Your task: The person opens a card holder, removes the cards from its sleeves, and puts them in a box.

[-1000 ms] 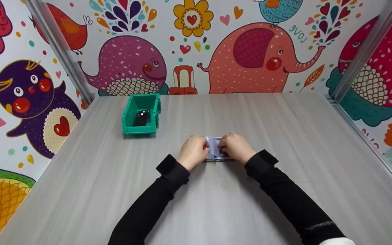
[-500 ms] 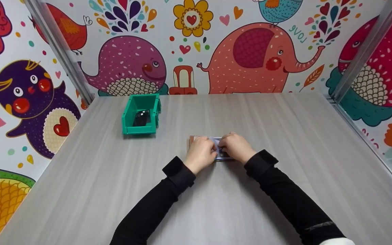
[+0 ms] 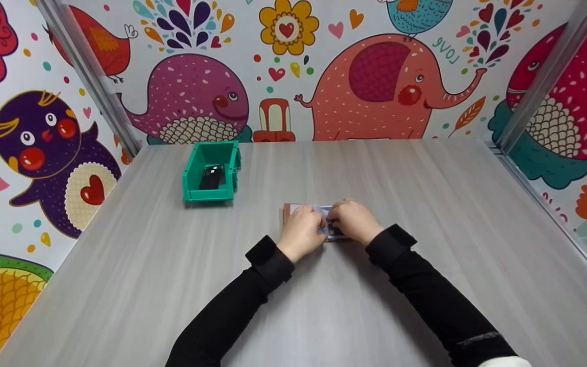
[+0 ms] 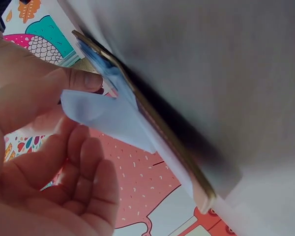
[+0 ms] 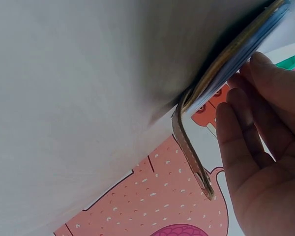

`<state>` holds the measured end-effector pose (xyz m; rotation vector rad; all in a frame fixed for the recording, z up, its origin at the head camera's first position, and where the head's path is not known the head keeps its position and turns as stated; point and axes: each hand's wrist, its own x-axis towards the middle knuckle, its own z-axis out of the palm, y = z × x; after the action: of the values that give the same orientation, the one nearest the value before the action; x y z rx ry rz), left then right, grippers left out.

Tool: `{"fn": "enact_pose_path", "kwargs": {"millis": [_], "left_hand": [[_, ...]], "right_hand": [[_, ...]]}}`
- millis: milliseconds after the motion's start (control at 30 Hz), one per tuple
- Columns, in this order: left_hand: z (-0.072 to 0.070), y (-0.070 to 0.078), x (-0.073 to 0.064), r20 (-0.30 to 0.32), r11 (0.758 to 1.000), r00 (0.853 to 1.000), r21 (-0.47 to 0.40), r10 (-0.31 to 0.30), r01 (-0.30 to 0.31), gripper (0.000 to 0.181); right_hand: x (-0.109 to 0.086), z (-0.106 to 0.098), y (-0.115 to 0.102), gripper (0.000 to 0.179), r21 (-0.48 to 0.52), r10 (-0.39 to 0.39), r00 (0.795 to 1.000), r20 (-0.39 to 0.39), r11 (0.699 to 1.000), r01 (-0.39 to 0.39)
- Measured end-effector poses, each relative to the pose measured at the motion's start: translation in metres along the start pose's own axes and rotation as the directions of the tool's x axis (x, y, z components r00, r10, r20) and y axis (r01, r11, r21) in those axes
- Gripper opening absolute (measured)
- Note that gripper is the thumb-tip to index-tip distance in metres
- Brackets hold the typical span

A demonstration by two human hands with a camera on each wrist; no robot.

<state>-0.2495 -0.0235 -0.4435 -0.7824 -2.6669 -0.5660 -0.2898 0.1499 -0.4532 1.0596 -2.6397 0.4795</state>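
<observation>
Reaching in from the near edge, two black sleeves (image 3: 227, 306) lead to both hands at a small wallet (image 4: 162, 130), which lies flat on the bench (image 3: 400, 173) in front of the person. The left hand (image 3: 302, 232) has just slid across the wallet towards its partner, baring the brown edge on the left; the right hand (image 3: 355, 221) has stayed put. That leaves both hands working close together at the middle of the wallet, it seems on the same opening. In the left wrist view the left hand's thumb and finger look clamped on the tip of a pale leaf (image 4: 105, 115), raised from the wallet. The right hand's thumb and fingers are bent in at the wallet, but I cannot tell whether they pinch anything. A stitched brown strap (image 5: 191, 152) juts from the wallet beside that hand. Farther back, to the left, a green bin (image 3: 209, 194) holds something black and shiny (image 3: 213, 177), well apart from the hands. Behind stands a cartoon-printed wall (image 3: 344, 112).
</observation>
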Motion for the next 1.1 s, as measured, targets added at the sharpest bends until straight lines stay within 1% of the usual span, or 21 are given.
{"fn": "enact_pose_path", "kwargs": {"millis": [200,500,767,967,1100], "left_hand": [[0.0009,0.0001,0.0005,0.003,1.0,1.0,0.028,-0.005,0.005,0.015],[0.0029,-0.0012,0.0018,0.003,1.0,1.0,0.017,0.005,-0.005,0.013],[0.0023,-0.0009,0.0011,-0.024,0.999,0.999,0.039,0.028,-0.027,0.015],[0.0035,-0.0012,0.0016,-0.045,0.999,0.998,0.02,0.035,-0.034,0.015],[0.0044,-0.0017,0.0022,-0.041,1.0,0.999,-0.012,0.019,-0.02,0.015]], "right_hand": [[-0.0001,-0.0003,0.0001,0.014,-0.016,-0.009,1.0,-0.002,1.0,0.008],[0.0001,-0.0003,0.0008,0.014,-0.017,-0.024,1.0,-0.009,1.0,0.024],[-0.0006,-0.0006,0.001,0.017,-0.007,-0.024,1.0,-0.007,1.0,0.024],[-0.0007,-0.002,0.0002,0.017,-0.002,-0.015,1.0,-0.006,1.0,0.015],[-0.0007,-0.0022,0.0001,0.017,0.004,-0.007,1.0,-0.003,1.0,0.007]]}}
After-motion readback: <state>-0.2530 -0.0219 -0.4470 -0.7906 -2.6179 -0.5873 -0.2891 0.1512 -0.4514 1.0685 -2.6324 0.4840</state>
